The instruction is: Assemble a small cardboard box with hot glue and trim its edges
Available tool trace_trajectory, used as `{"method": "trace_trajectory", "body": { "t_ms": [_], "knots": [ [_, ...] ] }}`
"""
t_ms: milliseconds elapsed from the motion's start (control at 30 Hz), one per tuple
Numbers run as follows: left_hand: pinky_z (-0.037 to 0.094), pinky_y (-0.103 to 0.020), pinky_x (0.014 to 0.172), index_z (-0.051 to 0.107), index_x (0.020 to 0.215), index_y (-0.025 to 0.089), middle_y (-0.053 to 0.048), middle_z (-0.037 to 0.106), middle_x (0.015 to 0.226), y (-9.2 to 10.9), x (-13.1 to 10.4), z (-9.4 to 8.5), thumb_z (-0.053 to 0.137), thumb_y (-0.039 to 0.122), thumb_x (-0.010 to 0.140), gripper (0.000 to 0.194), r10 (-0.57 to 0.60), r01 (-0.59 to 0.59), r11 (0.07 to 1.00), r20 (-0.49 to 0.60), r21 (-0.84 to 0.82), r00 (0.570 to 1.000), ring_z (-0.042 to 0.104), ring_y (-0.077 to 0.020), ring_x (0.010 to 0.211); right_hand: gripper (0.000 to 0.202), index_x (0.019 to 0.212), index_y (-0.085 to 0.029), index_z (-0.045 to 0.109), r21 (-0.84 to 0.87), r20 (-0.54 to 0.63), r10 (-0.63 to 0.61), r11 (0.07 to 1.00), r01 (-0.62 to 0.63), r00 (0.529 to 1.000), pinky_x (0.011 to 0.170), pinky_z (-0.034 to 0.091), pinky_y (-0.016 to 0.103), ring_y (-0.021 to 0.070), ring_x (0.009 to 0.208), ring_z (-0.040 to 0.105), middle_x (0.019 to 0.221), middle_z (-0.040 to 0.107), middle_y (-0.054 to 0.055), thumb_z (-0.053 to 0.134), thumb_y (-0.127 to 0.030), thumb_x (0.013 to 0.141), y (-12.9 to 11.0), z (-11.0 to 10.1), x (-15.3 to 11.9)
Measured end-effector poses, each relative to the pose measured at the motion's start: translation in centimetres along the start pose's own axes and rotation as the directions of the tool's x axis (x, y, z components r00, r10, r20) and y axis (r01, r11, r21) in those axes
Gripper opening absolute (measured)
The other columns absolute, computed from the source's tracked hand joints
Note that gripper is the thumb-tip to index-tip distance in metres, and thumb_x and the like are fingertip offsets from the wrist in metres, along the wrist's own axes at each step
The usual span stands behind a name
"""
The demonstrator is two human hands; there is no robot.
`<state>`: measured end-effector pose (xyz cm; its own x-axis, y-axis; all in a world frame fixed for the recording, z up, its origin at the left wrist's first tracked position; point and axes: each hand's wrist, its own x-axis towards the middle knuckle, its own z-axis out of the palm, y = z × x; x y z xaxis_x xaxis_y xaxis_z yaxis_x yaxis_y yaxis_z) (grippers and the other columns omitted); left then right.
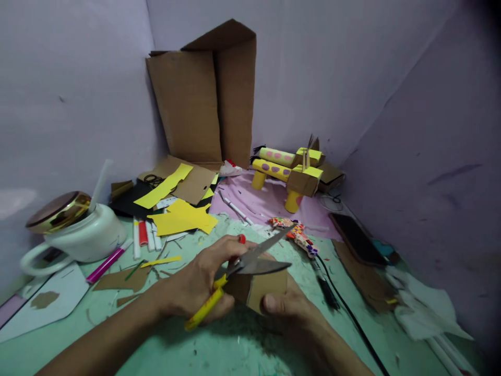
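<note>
My left hand [211, 271] is wrapped round the yellow and red handles of a pair of scissors [254, 261]. The blades are spread apart and point to the upper right, over a small brown cardboard piece [268, 290]. My right hand [291, 305] grips that cardboard at its right edge, thumb on top. The two hands are close together above the green table. Beyond them lies a colourfully wrapped glue gun [299, 237] with a black cord.
Two yellow cardboard-and-tube animals [274, 169] stand on pink cloth [250, 196] at the back. Yellow paper [182, 216], markers [143, 233] and a white pot [86, 235] are at left. A phone [358, 239] and white tissue [426, 308] lie right. A large cardboard box [188, 104] stands behind.
</note>
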<state>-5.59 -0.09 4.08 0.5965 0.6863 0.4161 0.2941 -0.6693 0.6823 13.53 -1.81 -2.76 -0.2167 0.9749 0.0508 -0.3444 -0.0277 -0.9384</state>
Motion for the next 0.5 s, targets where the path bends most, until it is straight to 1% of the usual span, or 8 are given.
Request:
{"method": "trace_trajectory", "body": {
  "t_ms": [67, 100, 167, 200, 267, 333, 433, 500],
  "knots": [
    [0.048, -0.047, 0.096, 0.044, 0.117, 0.023, -0.011, 0.060, 0.121, -0.3, -0.1, 0.1, 0.059, 0.015, 0.079, 0.042, 0.043, -0.022, 0.985, -0.119, 0.172, 0.992, 0.056, -0.0285, 0.116, 0.102, 0.140, -0.021, 0.041, 0.139, -0.017, 0.102, 0.985, -0.098, 0.995, 0.072, 0.055, 0.048, 0.0336, 0.085, 0.070, 0.108, 0.071, 0.012, 0.082, -0.051, 0.052, -1.2, -0.3, 0.4],
    [0.049, -0.047, 0.093, 0.045, 0.116, 0.022, -0.012, 0.062, 0.116, -0.5, -0.1, 0.2, 0.060, 0.019, 0.084, 0.036, 0.067, -0.012, 0.964, -0.199, 0.266, 0.978, 0.058, -0.0285, 0.111, 0.102, 0.141, -0.022, 0.039, 0.170, -0.057, 0.101, 0.981, -0.090, 0.993, 0.076, 0.054, 0.049, 0.0339, 0.089, 0.069, 0.111, 0.070, 0.012, 0.083, -0.045, 0.053, -1.8, -0.7, 0.6],
    [0.054, -0.041, 0.082, 0.048, 0.114, 0.020, -0.011, 0.066, 0.103, -0.9, -0.3, 0.4, 0.060, 0.024, 0.089, 0.028, 0.120, 0.040, 0.903, -0.342, 0.427, 0.932, 0.064, -0.0258, 0.095, 0.101, 0.143, -0.025, 0.036, 0.149, -0.186, 0.011, 0.989, 0.017, 0.983, 0.083, 0.052, 0.048, 0.0322, 0.095, 0.067, 0.112, 0.069, 0.009, 0.083, -0.039, 0.055, -2.8, -1.5, 1.1],
    [0.055, -0.037, 0.076, 0.049, 0.115, 0.019, -0.009, 0.067, 0.097, -1.0, -0.5, 0.5, 0.058, 0.024, 0.090, 0.027, 0.130, 0.063, 0.876, -0.361, 0.478, 0.923, 0.065, -0.0237, 0.086, 0.101, 0.143, -0.026, 0.035, 0.113, -0.247, -0.051, 0.990, 0.081, 0.968, 0.086, 0.050, 0.047, 0.0309, 0.097, 0.065, 0.113, 0.069, 0.008, 0.084, -0.039, 0.056, -3.2, -1.9, 1.3],
    [0.056, -0.033, 0.071, 0.049, 0.119, 0.019, -0.008, 0.067, 0.095, -1.4, -0.8, 0.9, 0.050, 0.019, 0.093, 0.025, 0.111, 0.082, 0.848, -0.327, 0.523, 0.938, 0.067, -0.0219, 0.082, 0.103, 0.144, -0.029, 0.033, 0.031, -0.325, -0.156, 0.984, 0.175, 0.933, 0.087, 0.049, 0.044, 0.0287, 0.100, 0.064, 0.116, 0.067, 0.007, 0.085, -0.042, 0.056, -3.7, -2.5, 1.6],
    [0.058, -0.035, 0.073, 0.049, 0.120, 0.020, -0.008, 0.068, 0.098, -1.7, -1.3, 1.6, 0.043, 0.013, 0.094, 0.028, 0.026, 0.116, 0.838, -0.252, 0.534, 0.968, 0.068, -0.0227, 0.086, 0.106, 0.144, -0.030, 0.032, -0.036, -0.346, -0.217, 0.975, 0.218, 0.913, 0.085, 0.049, 0.042, 0.0279, 0.098, 0.064, 0.122, 0.065, 0.007, 0.086, -0.046, 0.054, -3.8, -2.8, 1.8],
    [0.056, -0.045, 0.088, 0.040, 0.135, 0.021, -0.013, 0.065, 0.115, -2.3, -2.0, 3.0, 0.039, 0.005, 0.087, 0.050, -0.051, 0.139, 0.817, -0.170, 0.559, 0.984, 0.062, -0.0286, 0.110, 0.113, 0.146, -0.029, 0.028, -0.079, -0.343, -0.254, 0.967, 0.242, 0.904, 0.079, 0.051, 0.041, 0.0279, 0.093, 0.066, 0.125, 0.063, 0.010, 0.088, -0.048, 0.052, -3.6, -2.8, 1.9],
    [0.052, -0.053, 0.093, 0.031, 0.143, 0.019, -0.018, 0.056, 0.130, -2.6, -2.3, 3.9, 0.039, 0.003, 0.082, 0.063, -0.030, 0.138, 0.789, -0.187, 0.598, 0.982, 0.051, -0.0351, 0.124, 0.117, 0.147, -0.028, 0.024, -0.081, -0.342, -0.266, 0.964, 0.254, 0.901, 0.081, 0.051, 0.042, 0.0291, 0.095, 0.067, 0.124, 0.064, 0.012, 0.089, -0.049, 0.052, -3.4, -2.8, 1.8]
  ]
}}
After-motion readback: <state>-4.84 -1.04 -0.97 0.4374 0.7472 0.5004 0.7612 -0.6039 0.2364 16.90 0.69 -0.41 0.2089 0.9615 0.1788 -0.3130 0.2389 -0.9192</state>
